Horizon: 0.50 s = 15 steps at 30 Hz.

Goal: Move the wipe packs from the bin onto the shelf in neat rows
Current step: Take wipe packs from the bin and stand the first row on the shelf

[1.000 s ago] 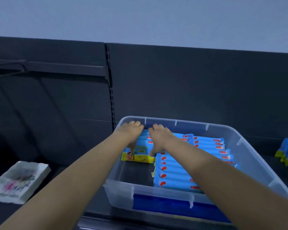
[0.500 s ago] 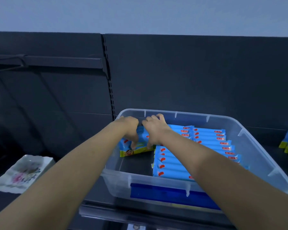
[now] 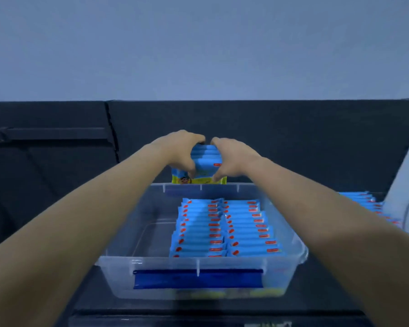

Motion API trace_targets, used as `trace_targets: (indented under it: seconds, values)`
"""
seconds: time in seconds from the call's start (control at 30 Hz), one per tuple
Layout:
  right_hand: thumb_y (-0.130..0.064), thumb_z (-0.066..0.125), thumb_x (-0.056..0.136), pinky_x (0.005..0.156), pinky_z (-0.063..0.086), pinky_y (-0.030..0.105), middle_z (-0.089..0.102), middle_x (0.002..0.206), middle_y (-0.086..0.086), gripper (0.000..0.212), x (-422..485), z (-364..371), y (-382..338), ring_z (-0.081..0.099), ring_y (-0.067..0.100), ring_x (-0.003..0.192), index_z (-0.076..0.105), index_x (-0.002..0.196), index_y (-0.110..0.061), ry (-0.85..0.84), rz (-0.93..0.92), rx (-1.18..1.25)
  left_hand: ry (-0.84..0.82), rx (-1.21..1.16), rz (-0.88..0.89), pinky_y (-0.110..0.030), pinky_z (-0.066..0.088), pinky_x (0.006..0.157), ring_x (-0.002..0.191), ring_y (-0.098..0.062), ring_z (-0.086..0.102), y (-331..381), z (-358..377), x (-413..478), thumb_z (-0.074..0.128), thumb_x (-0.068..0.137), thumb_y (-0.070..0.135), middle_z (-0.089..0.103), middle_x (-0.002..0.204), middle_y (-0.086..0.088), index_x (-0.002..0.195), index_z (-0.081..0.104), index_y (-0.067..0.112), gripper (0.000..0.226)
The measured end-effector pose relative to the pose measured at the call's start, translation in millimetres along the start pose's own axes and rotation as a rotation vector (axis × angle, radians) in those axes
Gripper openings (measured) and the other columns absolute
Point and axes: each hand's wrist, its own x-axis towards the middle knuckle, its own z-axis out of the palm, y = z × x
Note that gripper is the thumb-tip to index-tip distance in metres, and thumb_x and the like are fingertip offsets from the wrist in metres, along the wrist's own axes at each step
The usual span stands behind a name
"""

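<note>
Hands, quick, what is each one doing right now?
Left hand: grips the stack of wipe packs.
Right hand: grips the same stack.

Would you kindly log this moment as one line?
step: transfer | left hand: holds stack of wipe packs | right hand: holds it too | stack: raised, near bin far rim | bin: two rows inside

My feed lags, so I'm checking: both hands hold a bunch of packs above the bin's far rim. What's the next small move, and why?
Probably carry the held packs rightward toward the row of packs beside the bin. The left hand and right hand grip the bunch from both sides above the rim, so it looks free to travel.
</note>
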Motion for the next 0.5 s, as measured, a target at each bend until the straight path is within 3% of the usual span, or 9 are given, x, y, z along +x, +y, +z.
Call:
trace_targets:
  seconds: [0.27, 0.37, 0.5]
  values:
    - [-0.037, 0.088, 0.055, 0.082, 0.05, 0.039, 0.057, 0.107, -0.001, 0.075, -92, -50, 144, 0.057, 0.023, 0.096, 0.048, 0.116, -0.02, -0.072, 0.164, -0.144, 0.063, -0.077, 0.238, -0.04, 0.052, 0.078, 0.09, -0.017, 0.057, 156, 19, 60, 0.081, 0.065, 0.043, 0.058, 0.104, 0.005, 0.132, 0.041, 0.03, 0.079]
    - [-0.038, 0.09, 0.051, 0.084, 0.051, 0.039, 0.059, 0.113, -0.002, 0.086, -127, -53, 199, 0.057, 0.023, 0.101, 0.048, 0.124, -0.021, -0.151, 0.216, -0.169, 0.019, -0.087, 0.259, -0.04, 0.053, 0.077, 0.091, -0.018, 0.058, 221, 38, 79, 0.079, 0.067, 0.046, 0.059, 0.107, 0.003, 0.135, 0.038, 0.032, 0.081]
    - [-0.034, 0.092, 0.047, 0.081, 0.052, 0.036, 0.059, 0.111, -0.005, 0.085, -176, -42, 272, 0.058, 0.02, 0.098, 0.051, 0.121, -0.024, -0.307, 0.299, -0.133, -0.088, -0.069, 0.26, -0.036, 0.051, 0.071, 0.09, -0.019, 0.057, 306, 72, 106, 0.079, 0.066, 0.054, 0.057, 0.107, 0.003, 0.137, 0.036, 0.03, 0.086]
